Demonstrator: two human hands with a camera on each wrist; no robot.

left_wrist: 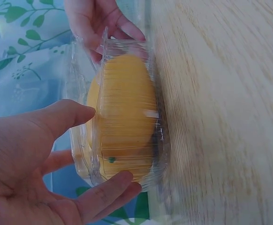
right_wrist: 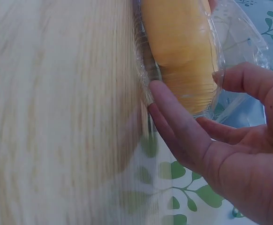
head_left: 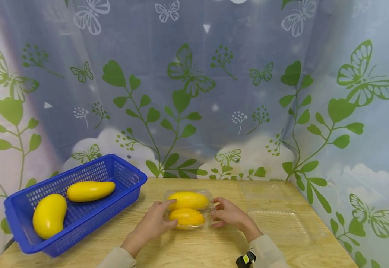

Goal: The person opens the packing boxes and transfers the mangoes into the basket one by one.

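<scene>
Since its walls look thin and likely to flex, the clear container, right of the blue basket, is best held at its ends, which left hand and right hand grip.

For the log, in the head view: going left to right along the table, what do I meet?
Blue basket holding two yellow fruits → left hand → clear box holding two more yellow fruits → right hand → clear plastic packaging.
</scene>
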